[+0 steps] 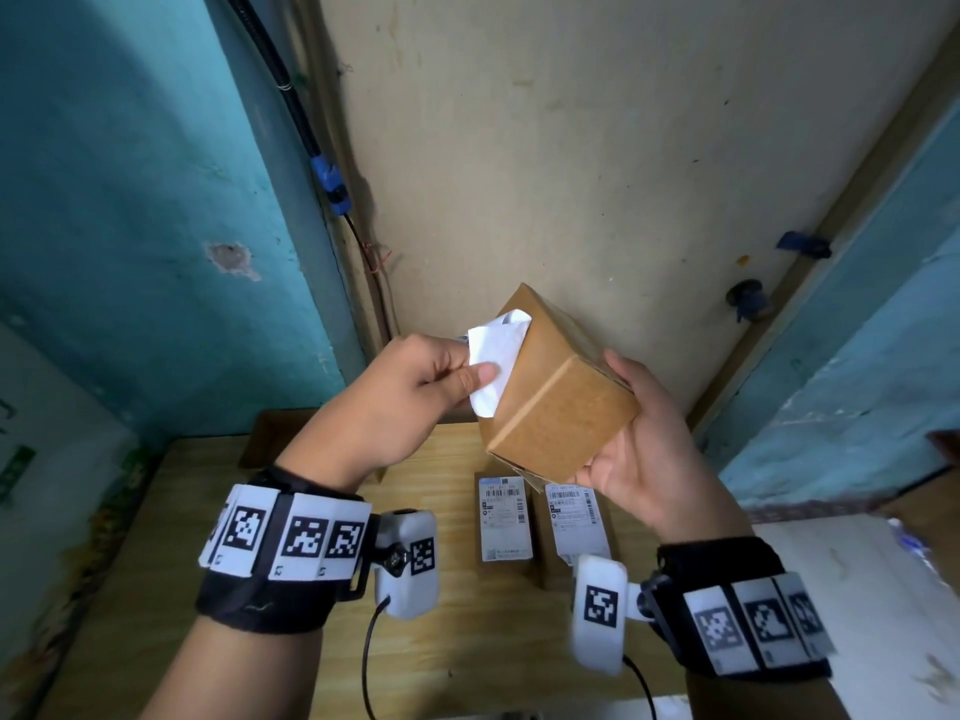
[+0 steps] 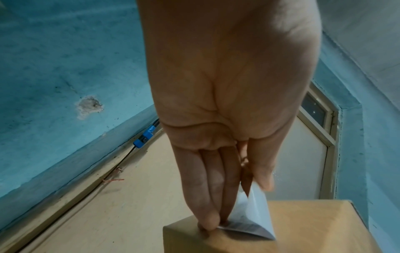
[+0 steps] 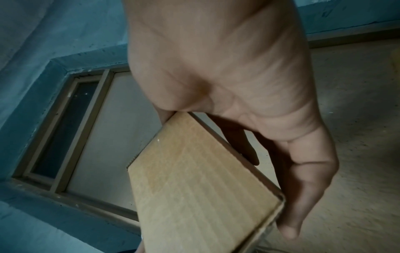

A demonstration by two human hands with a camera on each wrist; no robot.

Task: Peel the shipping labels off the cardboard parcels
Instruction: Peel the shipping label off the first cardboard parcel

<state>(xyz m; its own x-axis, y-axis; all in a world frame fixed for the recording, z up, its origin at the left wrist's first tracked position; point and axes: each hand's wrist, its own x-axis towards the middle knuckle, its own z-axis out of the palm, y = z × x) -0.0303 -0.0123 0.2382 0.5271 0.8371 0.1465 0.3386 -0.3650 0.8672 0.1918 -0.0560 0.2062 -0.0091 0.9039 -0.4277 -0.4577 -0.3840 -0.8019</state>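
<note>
Wrist bands with their printed markers sit closest in the head view, and past them it's all happening above the table (image 1: pixel 218 511). Big item first: the box (image 1: pixel 558 402), small plain cardboard, is held up in the air, tilted, cradled in the right hand (image 1: pixel 647 449) with fingers wrapped behind it and the thumb on the near side. It looks light and fairly stiff, so a firm cradle at the edges should do without crushing the walls. Over to the left hand (image 1: pixel 415 392): thumb and fingers pinch the label (image 1: pixel 493 356), thin white paper already lifted along the box's left face, its blank underside curling toward us. That sheet looks flimsy and sticky-backed, likely to tear if yanked, so the place to hold is close to the line where it's stuck, pulling low and steady. Down on the table, two more parcels (image 1: pixel 506 517) lie side by side with labels on, so I'd say the job has a way to go.
</note>
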